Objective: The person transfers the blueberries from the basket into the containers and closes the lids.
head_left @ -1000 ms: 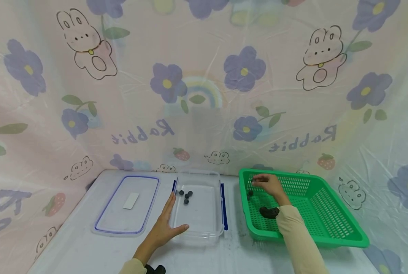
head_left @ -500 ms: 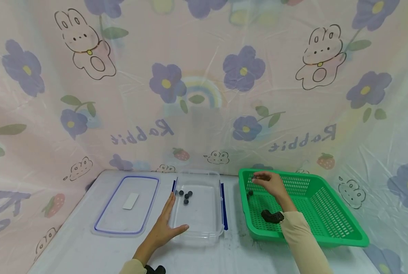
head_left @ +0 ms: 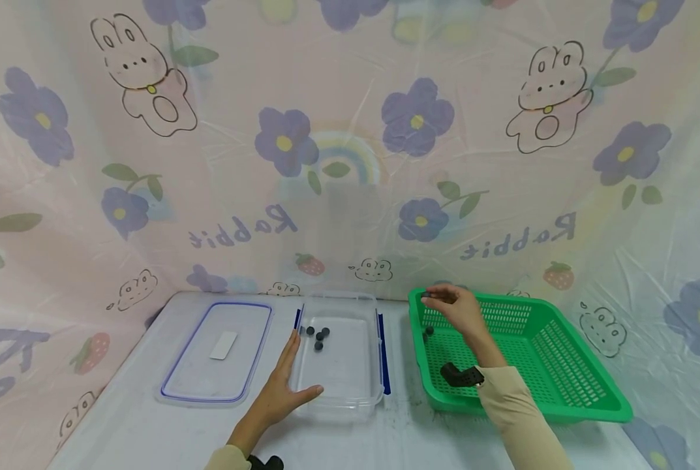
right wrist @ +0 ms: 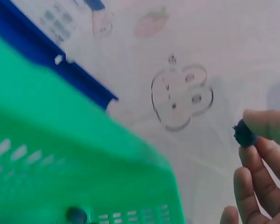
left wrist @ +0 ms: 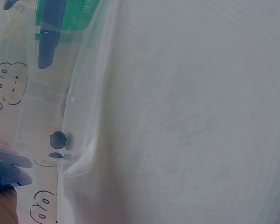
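My right hand (head_left: 443,301) pinches a small dark blueberry (head_left: 425,296) between thumb and fingertips, above the far left corner of the green basket (head_left: 584,399). In the right wrist view the blueberry (right wrist: 243,134) sits at my fingertips (right wrist: 263,128), over the basket rim (right wrist: 60,144). One more blueberry (head_left: 428,331) lies on the basket floor. My left hand (head_left: 284,386) rests flat with straight fingers on the near left edge of the clear plastic container (head_left: 350,378), which holds several blueberries (head_left: 318,336). The left wrist view shows the container wall (left wrist: 91,116) and blueberries (left wrist: 59,139) through it.
The container's clear lid (head_left: 216,352) with a blue rim lies flat to the left on the white table (head_left: 150,431). A printed plastic sheet (head_left: 350,143) with flowers and rabbits walls the back and sides. Blue latches (head_left: 385,356) flank the container.
My right hand has risen and moved left from inside the basket to above its far left corner, carrying the blueberry. The left hand has stayed put.
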The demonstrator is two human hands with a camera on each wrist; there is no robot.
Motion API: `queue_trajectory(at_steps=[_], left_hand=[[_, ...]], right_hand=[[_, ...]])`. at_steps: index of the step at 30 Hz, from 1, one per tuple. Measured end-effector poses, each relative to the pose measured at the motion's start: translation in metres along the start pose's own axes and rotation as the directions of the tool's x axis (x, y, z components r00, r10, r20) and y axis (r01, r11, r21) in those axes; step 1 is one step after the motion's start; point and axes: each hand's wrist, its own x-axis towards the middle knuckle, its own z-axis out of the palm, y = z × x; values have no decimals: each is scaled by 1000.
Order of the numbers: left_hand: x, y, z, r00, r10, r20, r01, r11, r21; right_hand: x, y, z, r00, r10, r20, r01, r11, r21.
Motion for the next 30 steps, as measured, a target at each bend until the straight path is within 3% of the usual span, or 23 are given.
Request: queue_trajectory(at_steps=[9, 30], left_hand=[[0, 2, 0, 1000, -25, 6, 25, 1000, -4], [0, 1, 0, 1000, -18, 5, 18, 1000, -9]], right_hand=[[-2, -24, 24, 997, -70, -26, 70, 997, -24], [6, -50, 82, 981, -167, 102, 164, 986, 37]])
